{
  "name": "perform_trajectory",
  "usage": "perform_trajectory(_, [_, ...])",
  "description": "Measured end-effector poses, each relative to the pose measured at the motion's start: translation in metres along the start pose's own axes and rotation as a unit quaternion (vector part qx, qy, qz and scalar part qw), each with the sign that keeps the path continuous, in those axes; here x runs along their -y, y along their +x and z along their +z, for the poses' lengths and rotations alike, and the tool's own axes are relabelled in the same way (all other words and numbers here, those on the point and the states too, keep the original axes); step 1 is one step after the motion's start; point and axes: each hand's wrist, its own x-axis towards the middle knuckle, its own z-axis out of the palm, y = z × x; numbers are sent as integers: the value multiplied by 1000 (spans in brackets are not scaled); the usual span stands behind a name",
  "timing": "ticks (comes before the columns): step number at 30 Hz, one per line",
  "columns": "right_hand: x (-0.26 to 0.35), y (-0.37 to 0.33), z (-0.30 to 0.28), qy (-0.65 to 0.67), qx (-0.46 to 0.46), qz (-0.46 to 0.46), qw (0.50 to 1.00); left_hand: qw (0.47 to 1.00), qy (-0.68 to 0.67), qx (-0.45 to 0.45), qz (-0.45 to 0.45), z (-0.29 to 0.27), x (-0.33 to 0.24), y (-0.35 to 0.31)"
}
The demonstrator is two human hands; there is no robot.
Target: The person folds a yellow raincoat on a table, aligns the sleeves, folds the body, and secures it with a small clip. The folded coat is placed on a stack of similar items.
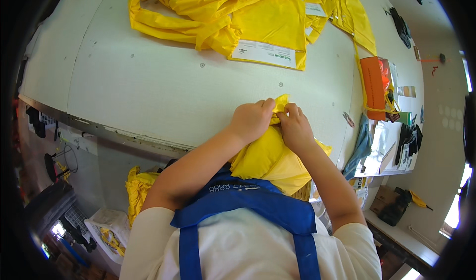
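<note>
A sheet of thin, shiny yellow fabric [272,156] hangs from my fingers over the near table edge and against my blue apron. My left hand [253,121] is closed on its upper corner, thumb and fingers pinched together. Right beside it my right hand [296,128] pinches the same bunched piece, so the fabric tip sticks up between the two hands. Whether it is a garment or a loose panel, I cannot tell. Farther across the table lies a heap of like yellow fabric [270,22] with a white printed label panel [263,53].
The pale table [148,91] spreads before me. To its right stand an orange box [373,86] with small items, scissors-like snips [348,119] and a blue-grey cloth [359,148]. A white basket [106,230] with yellow scraps sits low at left, near more yellow fabric [139,188].
</note>
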Motion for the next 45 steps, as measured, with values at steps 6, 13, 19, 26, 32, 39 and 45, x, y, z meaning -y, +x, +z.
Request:
perform_trajectory(6, [7,5,5,241,-105,118,958,998,52,14,32,-14,-3,-9])
perform_trajectory(13, [18,28,35,159,-182,181,953,996,76,36,-9,-15,4,-14])
perform_trajectory(19, [14,18,43,199,-217,164,942,944,-41,191,-267,-19,48,-90])
perform_trajectory(26, [90,-42,-3,164,-20,-50,985,899,-227,146,-344,-3,48,-93])
perform_trajectory(32, [79,-32,15,51,-58,18,997,958,-45,191,-209,-32,15,-61])
perform_trajectory(39, [70,-18,30,-20,-72,44,996,934,-42,274,-223,-54,-3,-50])
perform_trajectory(45, [75,-25,40,-63,-85,24,994,962,19,237,-137,-42,-1,-53])
